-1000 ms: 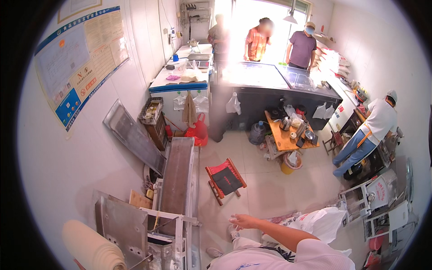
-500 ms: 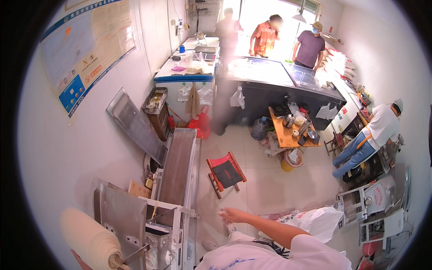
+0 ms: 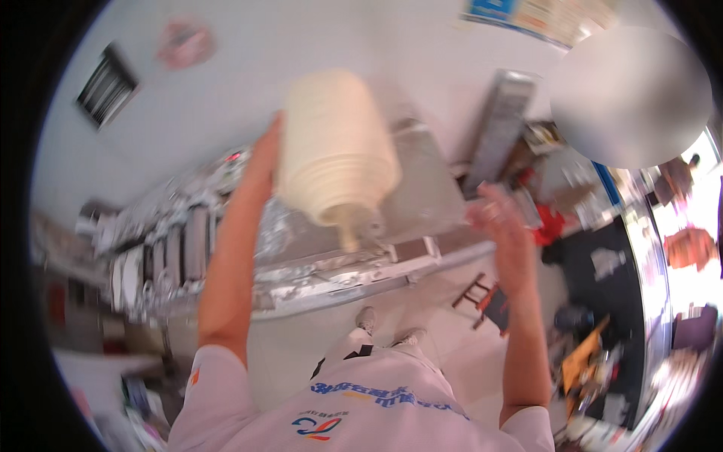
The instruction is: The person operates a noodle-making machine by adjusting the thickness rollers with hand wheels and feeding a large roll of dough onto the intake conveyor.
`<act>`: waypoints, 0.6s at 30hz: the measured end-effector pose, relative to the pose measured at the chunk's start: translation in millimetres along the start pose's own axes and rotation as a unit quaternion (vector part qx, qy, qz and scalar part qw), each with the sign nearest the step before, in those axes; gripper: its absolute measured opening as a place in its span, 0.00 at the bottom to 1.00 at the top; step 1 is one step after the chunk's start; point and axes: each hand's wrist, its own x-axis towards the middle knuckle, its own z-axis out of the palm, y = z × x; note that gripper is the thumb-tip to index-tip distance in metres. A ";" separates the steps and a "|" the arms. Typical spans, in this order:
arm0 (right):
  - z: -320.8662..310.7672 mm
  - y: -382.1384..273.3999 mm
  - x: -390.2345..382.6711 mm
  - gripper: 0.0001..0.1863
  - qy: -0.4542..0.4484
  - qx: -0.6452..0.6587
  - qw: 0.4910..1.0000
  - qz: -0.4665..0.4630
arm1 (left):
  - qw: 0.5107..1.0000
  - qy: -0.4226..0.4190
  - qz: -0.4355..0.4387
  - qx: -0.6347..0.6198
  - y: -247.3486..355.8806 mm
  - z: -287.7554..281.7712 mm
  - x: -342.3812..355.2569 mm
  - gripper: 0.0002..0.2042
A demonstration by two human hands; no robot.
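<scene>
A large cream-coloured roll (image 3: 331,143), looking like a sheet of dough wound on a rod, is in front of me over the metal machine. One end of the rod (image 3: 348,235) sticks out toward me. My left hand (image 3: 276,139) reaches to the left side of the roll and seems to touch it; its fingers are hidden. To the right of the roll, apart from it, my right hand (image 3: 503,226) is raised beside the machine's right end. Its fingers are blurred but look spread, with nothing in them.
The long metal machine (image 3: 324,282) with rollers (image 3: 177,252) runs along the wall before me. A metal panel (image 3: 501,124) leans beyond its right end. A folding stool (image 3: 489,305) stands on the floor at right. A pale round blurred shape (image 3: 631,96) covers the upper right.
My view has swung left to face the machine and wall. The roll now appears near the middle. My right hand has come up from low near my body to beside the machine's end.
</scene>
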 end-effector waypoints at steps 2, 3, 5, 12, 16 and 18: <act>64.0 -67.1 61.1 0.26 -0.013 -0.217 0.973 -0.071 | 0.998 -0.026 -0.013 -0.053 9.5 -5.2 -16.4 0.36; 93.5 -84.0 86.6 0.27 -0.043 -0.295 0.944 -0.140 | 0.999 -0.003 -0.021 -0.036 15.1 -5.4 -30.8 0.37; 139.8 -86.0 130.9 0.29 -0.090 -0.331 0.929 -0.142 | 0.999 0.020 -0.035 0.001 21.8 0.7 -43.8 0.38; 241.2 -31.8 206.5 0.51 -0.169 -0.551 0.817 0.010 | 0.960 0.076 0.042 0.268 9.3 -19.2 -14.4 0.34; 261.7 -34.7 196.0 0.55 -0.172 -0.589 0.789 0.012 | 0.906 0.067 0.063 0.414 20.6 -34.4 -33.7 0.27; 267.6 -38.1 193.5 0.55 -0.179 -0.604 0.776 0.013 | 0.927 0.072 0.092 0.356 -19.8 -57.9 -19.9 0.24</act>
